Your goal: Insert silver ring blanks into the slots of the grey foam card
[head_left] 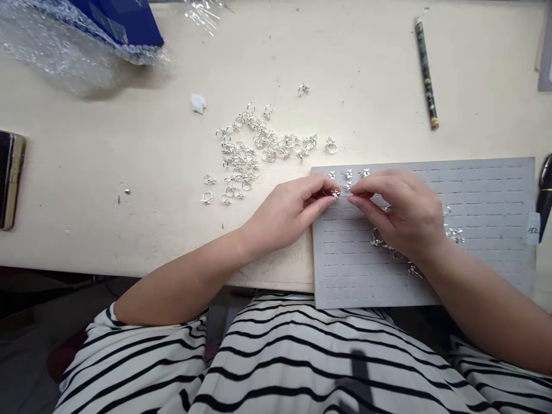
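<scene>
My left hand (297, 207) pinches a small silver ring (336, 194) between thumb and forefinger, over the left edge of a grey slotted ring display pad (345, 276). My right hand (401, 210) hovers over the pad, thumb and forefinger tips close together beside another silver ring (347, 186); whether they grip anything is hidden. Along the pad's top left, a few rings (366, 172) stand in the slots. Loose rings (414, 270) lie on the pad, partly covered by my right hand and wrist.
A pile of silver rings (241, 155) lies on the cream table (129, 230), left of the pad. A patterned pen-like stick (426, 75) is at the back right. Bubble wrap (77, 63) with a blue box (125, 23), a phone-like object (12, 178) and a black pen (545, 192) lie around.
</scene>
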A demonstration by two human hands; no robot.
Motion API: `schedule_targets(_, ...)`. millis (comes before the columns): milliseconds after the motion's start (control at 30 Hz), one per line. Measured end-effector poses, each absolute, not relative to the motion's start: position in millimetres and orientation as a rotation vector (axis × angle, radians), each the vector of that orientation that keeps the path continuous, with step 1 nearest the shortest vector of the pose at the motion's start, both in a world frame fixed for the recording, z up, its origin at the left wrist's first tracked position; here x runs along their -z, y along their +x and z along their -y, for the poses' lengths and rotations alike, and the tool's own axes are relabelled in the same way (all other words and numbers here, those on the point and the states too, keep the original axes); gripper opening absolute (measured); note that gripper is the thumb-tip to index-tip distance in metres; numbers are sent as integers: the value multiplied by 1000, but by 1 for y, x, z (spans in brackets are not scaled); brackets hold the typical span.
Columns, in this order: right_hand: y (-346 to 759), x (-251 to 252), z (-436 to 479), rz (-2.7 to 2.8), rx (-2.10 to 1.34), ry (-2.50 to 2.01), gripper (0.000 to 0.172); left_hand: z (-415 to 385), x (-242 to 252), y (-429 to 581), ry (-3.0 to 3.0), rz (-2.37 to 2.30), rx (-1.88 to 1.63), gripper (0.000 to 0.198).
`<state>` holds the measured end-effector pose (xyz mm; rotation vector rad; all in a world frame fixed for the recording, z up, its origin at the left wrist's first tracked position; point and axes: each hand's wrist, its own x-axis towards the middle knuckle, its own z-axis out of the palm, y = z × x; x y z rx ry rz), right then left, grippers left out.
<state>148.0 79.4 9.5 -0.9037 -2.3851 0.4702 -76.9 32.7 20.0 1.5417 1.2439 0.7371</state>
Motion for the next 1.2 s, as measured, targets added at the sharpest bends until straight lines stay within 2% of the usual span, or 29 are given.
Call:
schedule_targets(167,149,-9,-78,2424,-415,-742,22,-32,-20,-75,1494,-1194,-772,17)
schedule_targets(433,148,-11,-78,2464,-539,-712,18,-29,-14,-71,1382,-1167,-820,28)
schedule_targets(600,151,-14,-79,2435,-628,-744,5,-27,-18,-70,1358,-1153,-830,20)
schedule_targets(700,153,-19,-78,2389,-748,-736,5,-27,-26,-70,1262,-1144,-770,16)
schedule_targets(833,154,-25,-75,2326,-942,-680,9,-26,-34,-69,899,-1016,-704,22)
schedule_targets(1000,154,-25,-73,2355,-893,-585,11,-26,-31,-66,501,-928,-579,25)
schedule_targets(1200,159,-27,-69,2444,-928,-535,29,-30,-27,-67,414,-917,-542,26)
